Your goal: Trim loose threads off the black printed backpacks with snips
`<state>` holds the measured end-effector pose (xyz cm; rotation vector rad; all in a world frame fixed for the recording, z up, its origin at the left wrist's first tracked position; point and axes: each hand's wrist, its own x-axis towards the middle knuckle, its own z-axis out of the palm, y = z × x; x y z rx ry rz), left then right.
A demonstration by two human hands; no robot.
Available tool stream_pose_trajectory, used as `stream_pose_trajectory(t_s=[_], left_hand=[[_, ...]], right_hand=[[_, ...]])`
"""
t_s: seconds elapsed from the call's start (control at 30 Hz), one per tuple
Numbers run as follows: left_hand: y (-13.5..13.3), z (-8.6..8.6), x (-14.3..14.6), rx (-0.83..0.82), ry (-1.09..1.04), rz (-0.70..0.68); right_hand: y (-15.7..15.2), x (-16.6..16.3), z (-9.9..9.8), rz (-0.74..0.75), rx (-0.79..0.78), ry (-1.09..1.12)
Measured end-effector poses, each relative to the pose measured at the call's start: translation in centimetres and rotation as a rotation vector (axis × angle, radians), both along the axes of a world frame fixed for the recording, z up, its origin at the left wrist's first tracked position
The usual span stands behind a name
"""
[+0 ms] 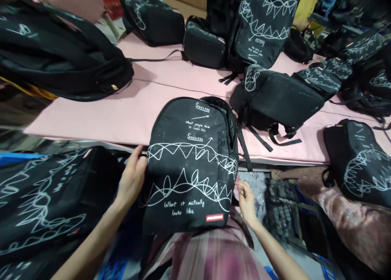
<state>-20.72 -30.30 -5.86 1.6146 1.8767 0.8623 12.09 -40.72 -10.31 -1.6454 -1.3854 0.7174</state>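
A black backpack with white scribbled lines, handwriting such as "Success" and a red label low on its front leans upright at the table edge, over my lap. Its zipped opening gapes somewhat along the upper right. My left hand grips the left side of the backpack, thumb by the edge and the other fingers partly hidden behind. On the opposite side, my right hand is closed at the lower right edge, fingers bent and pinching there.
A pink-covered table stretches ahead, carrying several similar black backpacks, one lying close on the right. More bags crowd my left side. Another large backpack lies at the far left. A person's patterned sleeve is at right.
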Motion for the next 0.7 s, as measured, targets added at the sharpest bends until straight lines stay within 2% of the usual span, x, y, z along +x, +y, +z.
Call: stream_pose_trajectory(t_s=[0.1,0.17,0.27,0.33,0.47,0.6,0.7], left_hand=[[0.4,0.7,1.3,0.084,0.129,-0.134],[0.4,0.5,2.1,0.123,0.187,-0.165],[0.2,-0.3,2.4,0.129,0.196,-0.162],[0.0,-0.6,2.2,0.119,0.191,-0.158],[-0.3,-0.3,1.8,0.127,0.146,-0.136],[1.1,0.7,3.1,0.221,0.198,-0.122],[4.5,1.8,6.0,0.288,0.320,-0.301]], right_hand=[[4.4,0.5,1.9,0.091,0.103,-0.130],[8.4,-0.1,3.2,0.189,0.093,-0.280],[13.8,-1.6,4.9,0.366,-0.070,-0.597],[16.0,-2.4,5.7,0.455,-0.182,-0.770],[17.3,-1.9,6.5,0.509,-0.286,-0.871],[17.0,-0.6,6.3,0.514,-0.266,-0.772],[15.9,-0.4,6.8,0.514,-0.173,-0.585]])
